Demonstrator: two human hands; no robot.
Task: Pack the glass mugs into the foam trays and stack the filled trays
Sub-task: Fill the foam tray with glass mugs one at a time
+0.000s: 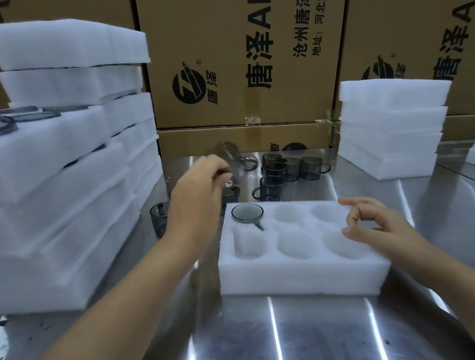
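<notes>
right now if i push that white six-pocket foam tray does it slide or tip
Likely slides easily: the white six-pocket foam tray looks light and lies flat on the shiny steel table. Low and wide, it should not tip. The lone smoky glass mug in its far-left pocket may make it swivel.

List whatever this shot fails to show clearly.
Head view only.
- Raised mug in the left hand: motion-blurred, handle unreadable.
- Standing mug beside the left wrist: partly hidden by the forearm.
- Filled stacks: lower mugs hidden by foam.
- Box print: cut off by the top edge.
</notes>
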